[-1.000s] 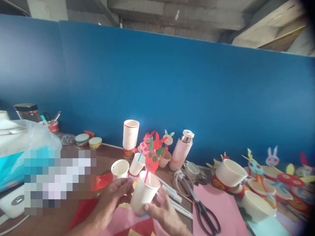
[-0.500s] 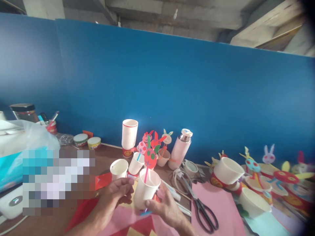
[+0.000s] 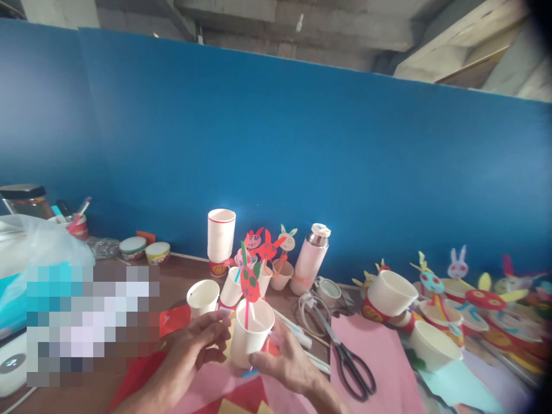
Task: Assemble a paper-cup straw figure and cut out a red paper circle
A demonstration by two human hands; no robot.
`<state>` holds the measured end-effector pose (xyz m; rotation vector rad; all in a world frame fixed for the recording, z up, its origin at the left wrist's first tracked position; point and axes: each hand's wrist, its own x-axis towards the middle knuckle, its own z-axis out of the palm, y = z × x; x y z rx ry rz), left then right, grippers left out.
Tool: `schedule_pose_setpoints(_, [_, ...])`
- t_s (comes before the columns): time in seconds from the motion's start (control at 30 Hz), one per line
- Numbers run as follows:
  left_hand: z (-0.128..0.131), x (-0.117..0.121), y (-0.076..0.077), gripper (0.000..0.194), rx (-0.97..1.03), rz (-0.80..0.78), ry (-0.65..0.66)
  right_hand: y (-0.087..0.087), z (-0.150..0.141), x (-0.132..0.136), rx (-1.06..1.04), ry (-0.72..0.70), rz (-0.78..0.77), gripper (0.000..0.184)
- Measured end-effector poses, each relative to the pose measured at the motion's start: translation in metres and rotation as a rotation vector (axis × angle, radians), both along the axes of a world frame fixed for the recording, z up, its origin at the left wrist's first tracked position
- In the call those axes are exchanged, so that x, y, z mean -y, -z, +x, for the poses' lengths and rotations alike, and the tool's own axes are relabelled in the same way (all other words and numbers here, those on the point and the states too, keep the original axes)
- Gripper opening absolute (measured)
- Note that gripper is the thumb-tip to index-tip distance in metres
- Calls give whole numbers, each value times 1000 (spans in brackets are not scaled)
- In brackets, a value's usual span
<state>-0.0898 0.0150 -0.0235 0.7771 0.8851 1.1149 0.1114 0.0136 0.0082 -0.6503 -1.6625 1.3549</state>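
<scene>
My right hand (image 3: 287, 353) grips a white paper cup (image 3: 248, 348) from its right side, thumb on the near wall. Out of the cup rises a pink straw (image 3: 246, 315) topped by a red paper rabbit face (image 3: 250, 284) with green ears and eyes. Just left of the cup, my left hand (image 3: 209, 339) has its fingers loosely bent, with nothing visible in them. Behind it stands another paper cup (image 3: 202, 296). Several more cups with paper rabbit heads (image 3: 267, 247) are grouped further back.
Black-handled scissors (image 3: 353, 368) lie on pink paper (image 3: 379, 356). A thermos (image 3: 309, 261) and a tall cup stack (image 3: 221, 241) stand near the blue partition (image 3: 276, 132). More rabbit cups (image 3: 442, 313) fill the right side. At left are two round tubs (image 3: 157, 253) and a plastic bag (image 3: 52, 247).
The view has swung slightly right, so the background sits further left. The red rabbit face looks narrower, as if turned a little. My right hand keeps its grip on the cup.
</scene>
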Motion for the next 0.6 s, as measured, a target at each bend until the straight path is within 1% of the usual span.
schedule_pose_setpoints(0.07, [0,0,-4,21,-32,13,-27,2,2,-1,1,14,15,57])
schedule_pose_setpoints(0.23, [-5,-3,-22,20,-252,80,-133,8,8,-4,28,56,34,61])
schedule_pose_setpoints(0.33, [-8,-3,-29,32,-366,152,-110,9,10,-4,63,25,27,58])
schedule_pose_setpoints(0.47, [-6,5,-27,54,-492,284,-74,8,6,-1,58,-19,-13,54])
schedule_pose_setpoints(0.6, [-1,17,-19,71,-577,354,-95,8,1,3,22,-93,-66,55])
